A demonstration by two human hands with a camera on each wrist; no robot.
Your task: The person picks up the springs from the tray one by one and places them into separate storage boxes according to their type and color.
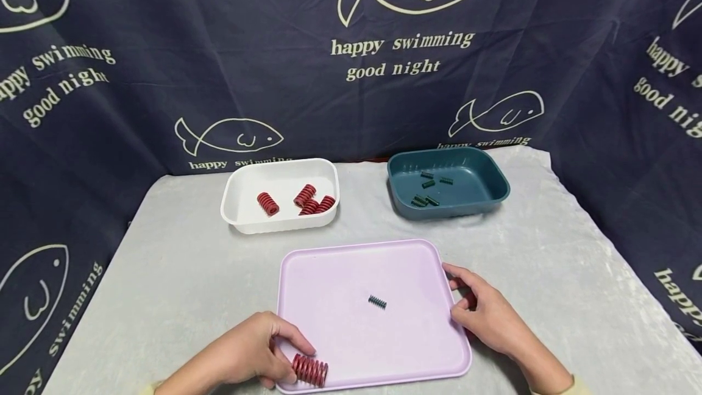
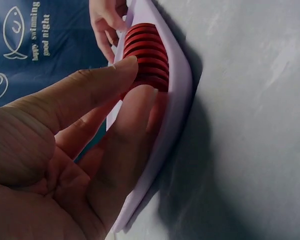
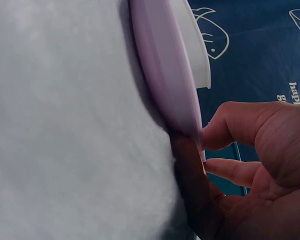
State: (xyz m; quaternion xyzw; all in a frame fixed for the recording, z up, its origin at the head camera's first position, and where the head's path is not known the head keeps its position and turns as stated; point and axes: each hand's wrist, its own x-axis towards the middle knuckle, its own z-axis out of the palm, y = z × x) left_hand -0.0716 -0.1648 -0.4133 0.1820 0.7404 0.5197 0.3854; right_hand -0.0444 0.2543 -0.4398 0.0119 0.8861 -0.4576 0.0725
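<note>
A light purple tray (image 1: 329, 279) lies on the table in front of me. In its near left corner is a large red coil spring (image 1: 311, 371), and my left hand (image 1: 247, 349) has its thumb and index finger at the spring's left end. The left wrist view shows those fingertips closing on the red coils (image 2: 146, 47) beside the tray's rim. At the tray's right edge, my right hand (image 1: 488, 316) grips the rim, thumb on top and a finger beneath it in the right wrist view. A small dark green spring (image 1: 377, 302) lies near the tray's middle.
Behind the tray on the left, a white bin (image 1: 236, 200) contains several red springs (image 1: 267, 203). A teal bin (image 1: 477, 178) at the back right has several small dark green springs (image 1: 428, 184) in it. Dark blue printed curtains (image 1: 307, 90) surround the grey-covered table (image 1: 175, 273).
</note>
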